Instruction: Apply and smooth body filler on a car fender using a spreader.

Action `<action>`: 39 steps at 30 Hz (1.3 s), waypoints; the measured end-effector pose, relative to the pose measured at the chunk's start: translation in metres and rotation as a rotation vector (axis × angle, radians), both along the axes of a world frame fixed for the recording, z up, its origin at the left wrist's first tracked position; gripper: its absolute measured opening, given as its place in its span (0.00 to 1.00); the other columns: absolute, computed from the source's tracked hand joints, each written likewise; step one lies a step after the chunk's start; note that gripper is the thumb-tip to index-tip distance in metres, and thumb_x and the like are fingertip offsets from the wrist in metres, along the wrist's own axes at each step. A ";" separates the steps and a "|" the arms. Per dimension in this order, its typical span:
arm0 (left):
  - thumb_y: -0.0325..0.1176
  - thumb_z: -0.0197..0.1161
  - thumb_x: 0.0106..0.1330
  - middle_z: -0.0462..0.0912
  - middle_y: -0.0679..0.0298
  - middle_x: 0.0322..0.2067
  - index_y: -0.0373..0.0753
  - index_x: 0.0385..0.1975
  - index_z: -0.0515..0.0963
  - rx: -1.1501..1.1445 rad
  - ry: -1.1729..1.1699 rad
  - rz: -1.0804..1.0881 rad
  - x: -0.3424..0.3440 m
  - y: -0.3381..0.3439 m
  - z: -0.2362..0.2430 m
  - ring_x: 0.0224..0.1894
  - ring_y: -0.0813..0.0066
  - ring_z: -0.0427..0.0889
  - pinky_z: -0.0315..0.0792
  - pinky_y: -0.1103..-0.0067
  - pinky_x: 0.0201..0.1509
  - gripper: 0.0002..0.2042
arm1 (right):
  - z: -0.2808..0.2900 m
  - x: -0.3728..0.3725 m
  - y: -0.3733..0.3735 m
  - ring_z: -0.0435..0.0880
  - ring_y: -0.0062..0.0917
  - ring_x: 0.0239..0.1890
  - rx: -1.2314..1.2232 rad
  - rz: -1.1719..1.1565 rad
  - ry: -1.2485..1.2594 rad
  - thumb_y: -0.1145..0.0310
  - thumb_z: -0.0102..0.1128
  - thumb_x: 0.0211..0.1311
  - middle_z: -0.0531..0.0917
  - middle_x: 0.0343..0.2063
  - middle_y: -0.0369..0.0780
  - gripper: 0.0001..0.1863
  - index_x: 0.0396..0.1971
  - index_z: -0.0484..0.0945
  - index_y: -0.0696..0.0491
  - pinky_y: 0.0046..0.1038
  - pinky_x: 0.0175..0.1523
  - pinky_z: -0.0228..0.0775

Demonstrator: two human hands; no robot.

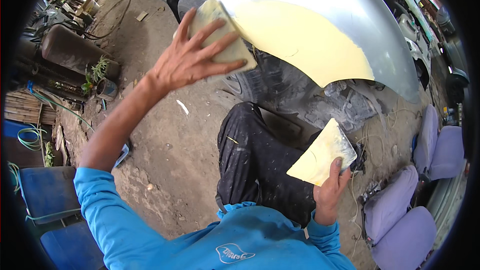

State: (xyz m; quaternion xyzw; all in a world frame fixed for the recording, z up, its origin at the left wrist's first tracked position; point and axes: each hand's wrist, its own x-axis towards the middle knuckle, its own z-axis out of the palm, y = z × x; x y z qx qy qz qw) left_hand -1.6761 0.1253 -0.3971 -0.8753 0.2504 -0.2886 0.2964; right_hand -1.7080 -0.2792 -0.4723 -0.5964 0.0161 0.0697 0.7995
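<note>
A flat yellow-smeared spreader (222, 32) lies pressed against the silver fender's (350, 25) pale yellow filler patch (300, 40). A tilted, filler-coated board (322, 152) sits lower right.

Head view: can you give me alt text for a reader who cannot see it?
A person's left hand presses a pale yellow spreader against a silver car fender coated with a yellow filler patch. The right hand holds a yellow-smeared flat board above a dark-trousered knee; lilac car seats lie on the dirt at right.
</note>
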 end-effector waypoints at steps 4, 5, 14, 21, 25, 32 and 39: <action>0.31 0.70 0.49 0.62 0.61 0.63 0.71 0.59 0.71 -0.639 0.281 -0.064 -0.063 -0.080 -0.016 0.65 0.55 0.62 0.56 0.48 0.67 0.35 | 0.001 -0.006 0.013 0.78 0.35 0.53 0.080 0.082 0.090 0.62 0.47 0.73 0.75 0.53 0.46 0.21 0.58 0.64 0.60 0.37 0.55 0.74; 0.32 0.67 0.52 0.64 0.59 0.61 0.68 0.57 0.74 -0.857 0.440 -0.157 -0.079 -0.104 -0.019 0.64 0.54 0.63 0.58 0.45 0.64 0.30 | 0.002 -0.007 0.020 0.79 0.33 0.52 0.076 0.117 0.108 0.62 0.46 0.74 0.78 0.50 0.45 0.19 0.56 0.67 0.60 0.36 0.53 0.75; 0.33 0.71 0.50 0.63 0.59 0.62 0.71 0.57 0.73 -0.856 0.571 -0.090 -0.107 -0.145 -0.045 0.66 0.49 0.61 0.56 0.48 0.67 0.32 | 0.024 0.006 0.025 0.81 0.31 0.49 0.452 0.215 0.402 0.61 0.49 0.72 0.79 0.49 0.42 0.19 0.56 0.69 0.56 0.34 0.52 0.76; 0.39 0.75 0.46 0.59 0.70 0.65 0.87 0.61 0.57 -0.290 0.004 -0.026 -0.022 -0.058 -0.016 0.68 0.55 0.58 0.50 0.41 0.69 0.44 | 0.038 0.006 0.018 0.82 0.27 0.47 0.409 0.160 0.276 0.59 0.49 0.72 0.80 0.49 0.41 0.21 0.59 0.68 0.54 0.30 0.49 0.77; 0.39 0.69 0.53 0.58 0.73 0.66 0.88 0.60 0.58 -0.143 -0.036 -0.083 0.023 -0.041 0.022 0.68 0.57 0.58 0.49 0.44 0.71 0.39 | 0.027 0.005 0.017 0.81 0.29 0.48 0.416 0.154 0.339 0.60 0.48 0.72 0.78 0.51 0.41 0.21 0.60 0.66 0.54 0.32 0.49 0.76; 0.39 0.65 0.56 0.57 0.75 0.66 0.90 0.58 0.59 -0.021 -0.055 -0.140 0.053 -0.037 0.027 0.70 0.59 0.55 0.49 0.45 0.73 0.35 | 0.016 0.001 0.009 0.81 0.30 0.49 0.421 0.125 0.345 0.61 0.47 0.73 0.78 0.51 0.41 0.21 0.60 0.66 0.54 0.33 0.50 0.77; 0.39 0.65 0.55 0.57 0.76 0.66 0.89 0.58 0.59 -0.043 -0.060 -0.176 0.045 -0.029 0.025 0.69 0.59 0.56 0.50 0.45 0.73 0.36 | 0.018 0.002 0.006 0.81 0.30 0.50 0.412 0.104 0.320 0.62 0.47 0.73 0.78 0.52 0.41 0.20 0.60 0.66 0.55 0.34 0.51 0.76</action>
